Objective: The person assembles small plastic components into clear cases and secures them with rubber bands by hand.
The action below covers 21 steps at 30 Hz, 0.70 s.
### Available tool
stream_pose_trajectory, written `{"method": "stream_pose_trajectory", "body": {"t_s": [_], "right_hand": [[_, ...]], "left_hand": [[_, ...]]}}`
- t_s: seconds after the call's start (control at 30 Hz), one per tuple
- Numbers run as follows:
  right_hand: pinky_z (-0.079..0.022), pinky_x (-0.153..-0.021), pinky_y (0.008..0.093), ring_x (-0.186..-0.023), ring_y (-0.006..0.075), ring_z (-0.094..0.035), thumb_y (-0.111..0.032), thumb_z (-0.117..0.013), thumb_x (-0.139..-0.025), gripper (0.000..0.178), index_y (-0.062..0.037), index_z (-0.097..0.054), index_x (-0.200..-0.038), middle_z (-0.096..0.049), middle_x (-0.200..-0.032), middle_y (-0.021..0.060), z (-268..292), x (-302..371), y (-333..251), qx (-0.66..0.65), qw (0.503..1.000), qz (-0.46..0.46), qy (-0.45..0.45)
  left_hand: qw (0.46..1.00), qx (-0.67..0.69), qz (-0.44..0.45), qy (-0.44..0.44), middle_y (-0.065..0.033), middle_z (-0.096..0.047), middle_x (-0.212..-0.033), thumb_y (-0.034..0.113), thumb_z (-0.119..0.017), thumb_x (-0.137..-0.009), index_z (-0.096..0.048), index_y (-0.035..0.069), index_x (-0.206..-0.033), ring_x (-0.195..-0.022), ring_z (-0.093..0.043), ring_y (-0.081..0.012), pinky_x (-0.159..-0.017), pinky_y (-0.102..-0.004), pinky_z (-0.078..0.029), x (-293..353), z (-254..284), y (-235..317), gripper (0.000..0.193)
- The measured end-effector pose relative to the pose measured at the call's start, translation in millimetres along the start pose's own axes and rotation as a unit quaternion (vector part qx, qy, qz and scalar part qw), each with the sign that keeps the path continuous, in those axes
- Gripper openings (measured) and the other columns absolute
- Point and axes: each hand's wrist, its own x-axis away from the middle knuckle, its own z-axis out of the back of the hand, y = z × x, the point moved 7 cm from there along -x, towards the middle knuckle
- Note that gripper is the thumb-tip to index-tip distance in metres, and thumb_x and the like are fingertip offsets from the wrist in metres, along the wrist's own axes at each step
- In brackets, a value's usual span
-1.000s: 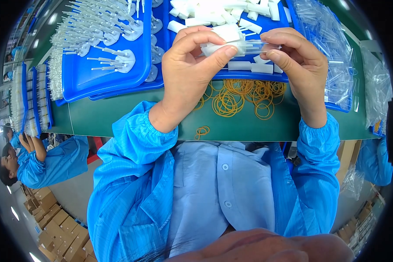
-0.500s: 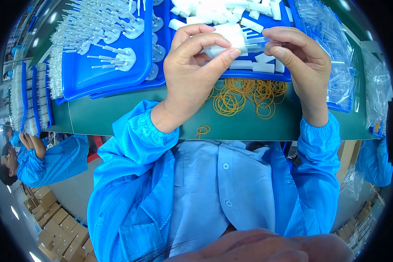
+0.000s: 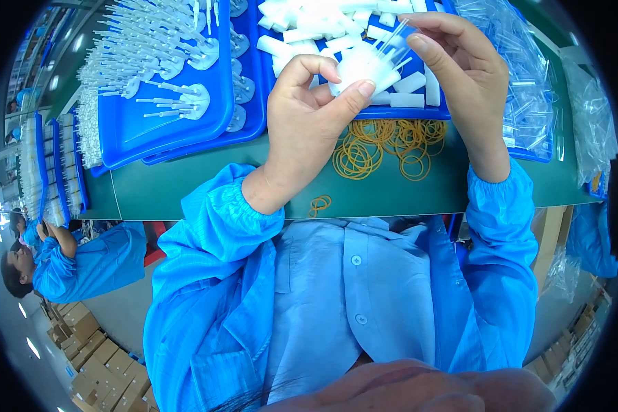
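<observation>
Near the far middle of the table, my left hand (image 3: 309, 113) grips a bright white rounded plastic piece (image 3: 364, 67) between thumb and fingers. Thin prongs with clear tubes (image 3: 393, 42) stick out of it toward the upper right; glare blurs its outline. My right hand (image 3: 463, 65) is closed in a loose pinch at the outer ends of these tubes, thumb and index finger around a clear tube tip. Beneath both hands lies a blue tray (image 3: 419, 112) with many short white foam cylinders (image 3: 408, 100).
Stacked blue trays (image 3: 127, 147) at left hold white pronged pieces (image 3: 185, 101). Clear tubes (image 3: 529, 103) fill a tray at right. Yellow rubber bands (image 3: 357, 154) lie on the green table (image 3: 240, 182). A co-worker in blue (image 3: 93, 257) is at far left.
The white piece has turned, its tubes now slanting up to the right instead of pointing right. My right hand has moved slightly up and away.
</observation>
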Motion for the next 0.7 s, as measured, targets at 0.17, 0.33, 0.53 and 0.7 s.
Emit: {"method": "stream_pose_trajectory", "body": {"t_s": [0.17,0.33,0.53,0.7], "right_hand": [[-0.045,-0.088,0.0403,-0.101,0.0346,-0.056,-0.034,-0.079,-0.069,0.062,0.0010,-0.057,-0.115,-0.061,-0.104,0.0179,-30,-7,-67,0.289,0.939,0.167,-0.081],[-0.043,-0.092,0.0434,-0.109,0.0387,-0.050,-0.042,-0.084,-0.059,0.090,0.0068,-0.044,-0.124,-0.047,-0.120,0.0230,-52,0,-67,0.408,0.873,0.234,-0.129],[-0.043,-0.092,0.0443,-0.107,0.0387,-0.051,-0.031,-0.085,-0.061,0.082,0.0037,-0.045,-0.123,-0.049,-0.118,0.0224,-42,3,-20,0.036,0.832,0.549,0.073],[-0.042,-0.092,0.0450,-0.108,0.0393,-0.050,-0.025,-0.084,-0.061,0.082,0.0023,-0.042,-0.127,-0.048,-0.119,0.0225,-48,1,-15,0.009,0.827,0.556,0.076]], "left_hand": [[0.999,0.040,0.011,0.028,-0.0159,-0.060,-0.103,0.000,-0.064,-0.086,-0.044,0.005,-0.093,-0.091,-0.065,-0.0225,-0.074,-0.0308,-0.057,-1,4,-2,0.022],[0.996,0.073,0.042,0.025,-0.0164,-0.061,-0.097,0.005,-0.063,-0.089,-0.043,0.004,-0.093,-0.085,-0.066,-0.0194,-0.069,-0.0269,-0.056,-1,8,-4,0.021],[0.991,0.104,0.080,0.031,-0.0146,-0.062,-0.093,0.008,-0.063,-0.090,-0.044,0.003,-0.094,-0.082,-0.066,-0.0179,-0.068,-0.0250,-0.053,1,4,-8,0.020],[0.996,0.056,0.067,0.025,-0.0175,-0.063,-0.102,0.009,-0.061,-0.091,-0.050,0.004,-0.096,-0.090,-0.066,-0.0273,-0.078,-0.0355,-0.056,2,10,-9,0.013]]}}
